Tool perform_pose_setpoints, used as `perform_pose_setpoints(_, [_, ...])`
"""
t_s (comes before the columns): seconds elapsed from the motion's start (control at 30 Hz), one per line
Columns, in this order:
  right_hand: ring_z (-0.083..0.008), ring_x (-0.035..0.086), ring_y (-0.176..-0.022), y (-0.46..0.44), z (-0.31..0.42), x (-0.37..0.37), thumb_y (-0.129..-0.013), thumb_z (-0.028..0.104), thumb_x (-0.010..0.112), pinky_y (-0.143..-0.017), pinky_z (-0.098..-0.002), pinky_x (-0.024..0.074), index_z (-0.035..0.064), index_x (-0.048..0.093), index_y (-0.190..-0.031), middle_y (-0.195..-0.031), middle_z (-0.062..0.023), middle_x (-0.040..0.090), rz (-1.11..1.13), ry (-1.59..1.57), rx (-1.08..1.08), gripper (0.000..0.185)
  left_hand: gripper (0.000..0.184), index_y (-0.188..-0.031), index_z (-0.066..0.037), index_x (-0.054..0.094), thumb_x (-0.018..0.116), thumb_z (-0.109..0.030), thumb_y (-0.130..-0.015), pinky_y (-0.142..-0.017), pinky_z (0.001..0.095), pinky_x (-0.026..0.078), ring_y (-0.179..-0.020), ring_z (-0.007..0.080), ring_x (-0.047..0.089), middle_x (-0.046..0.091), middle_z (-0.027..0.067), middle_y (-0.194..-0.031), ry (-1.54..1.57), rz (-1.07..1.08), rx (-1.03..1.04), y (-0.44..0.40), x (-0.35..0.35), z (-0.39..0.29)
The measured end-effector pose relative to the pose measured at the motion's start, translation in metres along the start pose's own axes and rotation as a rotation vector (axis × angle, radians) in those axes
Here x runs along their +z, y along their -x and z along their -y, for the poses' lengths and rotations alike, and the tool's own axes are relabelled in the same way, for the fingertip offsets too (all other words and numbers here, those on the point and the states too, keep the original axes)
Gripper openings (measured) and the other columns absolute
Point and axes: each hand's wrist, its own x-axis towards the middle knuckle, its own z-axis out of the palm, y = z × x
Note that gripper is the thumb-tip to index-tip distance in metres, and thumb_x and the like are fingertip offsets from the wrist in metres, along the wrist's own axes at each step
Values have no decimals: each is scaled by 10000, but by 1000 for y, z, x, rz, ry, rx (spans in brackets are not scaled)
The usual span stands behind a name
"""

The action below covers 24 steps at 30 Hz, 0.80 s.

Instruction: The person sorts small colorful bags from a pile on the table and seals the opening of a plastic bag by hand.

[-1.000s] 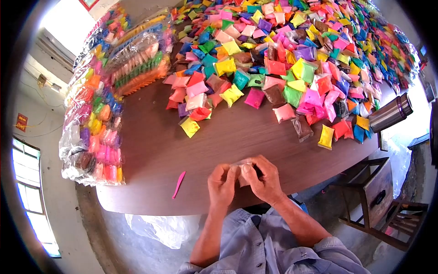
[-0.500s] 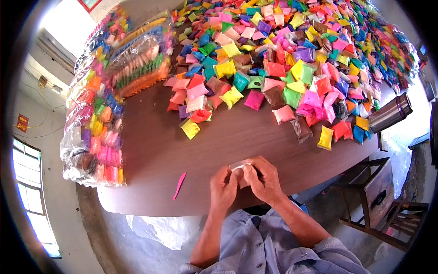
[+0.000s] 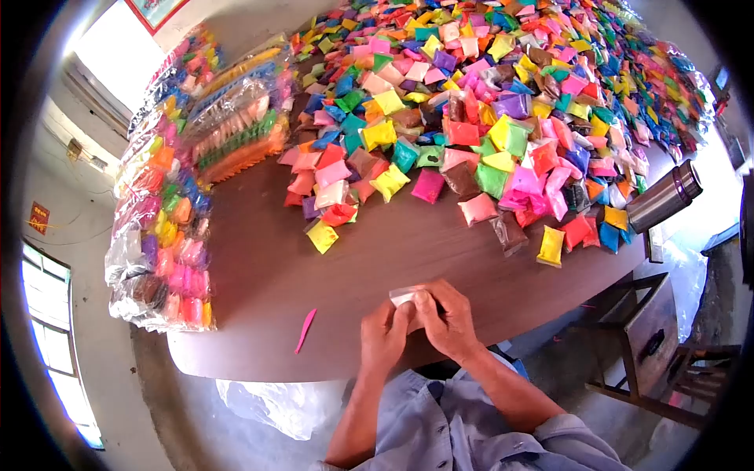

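Observation:
Close to the table's front edge, my left hand [image 3: 383,334] and my right hand [image 3: 446,314] meet around a small whitish packet [image 3: 402,296]. Both thumbs press on it from above, and fingers are curled behind. Only the packet's top edge shows clearly; the rest is covered by my fingers. To the left of my hands, a pink plastic modelling tool [image 3: 305,331] lies on the brown table [image 3: 267,275], touched by neither hand.
A big heap of small coloured packets [image 3: 471,133] covers the table's far side. Clear bags of packets [image 3: 169,267] are stacked at the left. A steel flask [image 3: 666,198] lies tilted at the right. A wooden stool [image 3: 640,334] stands on the floor, lower right.
The whitish packet shows more above my fingers than before, and my hands have shifted slightly around it. The view has tilted a little; the other things lie as they were.

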Motion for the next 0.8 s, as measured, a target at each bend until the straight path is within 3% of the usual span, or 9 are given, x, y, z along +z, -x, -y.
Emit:
perform_pose_setpoints(0.1, [-208,642,-770,2,1,0,-1027,141,609,-702,-324,522,-6,694,-1038,-865,-108,676,23,-13,23,170,224,-1028,33,703,640,-181,-1017,-640,304,496,-715,85,581,700,62,-773,88,-87,61,1,5,9])
perform_pose_setpoints(0.17, [-287,713,-820,3,3,1,-1004,146,644,-728,-358,558,1,713,-1075,-939,-177,728,65,-64,161,175,223,-1001,37,711,645,-175,-1022,-643,273,487,-727,76,588,707,24,-801,185,-92,50,3,6,1])
perform_pose_setpoints(0.23, [-293,722,-814,3,-2,0,-1006,153,646,-727,-358,567,-11,708,-1097,-946,-179,735,74,-64,144,197,232,-983,35,718,650,-183,-1025,-651,239,473,-763,60,592,701,-1,-832,319,-70,-98,3,4,-2])
perform_pose_setpoints(0.3, [-134,650,-784,5,-4,0,-1043,163,604,-703,-305,539,-13,694,-1072,-868,-104,708,13,-7,57,200,255,-960,29,719,648,-206,-1029,-637,224,455,-776,45,575,674,-14,-820,351,-3,-88,3,1,-10])
perform_pose_setpoints(0.4, [-132,654,-787,4,-6,0,-1046,163,602,-707,-307,542,-7,693,-1078,-861,-103,709,-36,16,66,195,264,-927,37,699,641,-201,-1025,-620,243,449,-760,46,553,639,-16,-774,291,66,-52,0,4,-10])
perform_pose_setpoints(0.5, [-121,640,-779,4,-3,2,-1050,160,598,-698,-304,536,2,689,-1089,-852,-98,703,-42,-45,95,187,281,-1007,33,698,594,-222,-1061,-655,236,430,-770,46,522,616,-40,-833,151,63,16,0,5,4])
perform_pose_setpoints(0.6, [-110,613,-762,3,3,-2,-1052,181,595,-681,-304,528,13,689,-1105,-849,-90,693,36,-71,157,200,273,-899,47,669,613,-198,-1005,-605,322,452,-706,82,527,606,41,-703,112,-71,4,0,6,4])
perform_pose_setpoints(0.7, [-104,608,-765,2,4,-2,-1047,186,587,-674,-304,522,10,688,-1098,-854,-88,694,82,-92,187,209,269,-884,46,672,616,-192,-994,-607,325,455,-697,86,533,605,47,-694,52,-108,-2,2,5,0])
perform_pose_setpoints(0.8, [-98,614,-783,5,-5,-3,-1041,177,592,-692,-295,527,7,688,-1095,-868,-76,703,61,-38,127,202,276,-919,52,690,620,-204,-996,-624,315,471,-720,89,564,632,60,-710,88,-12,-38,0,3,0])
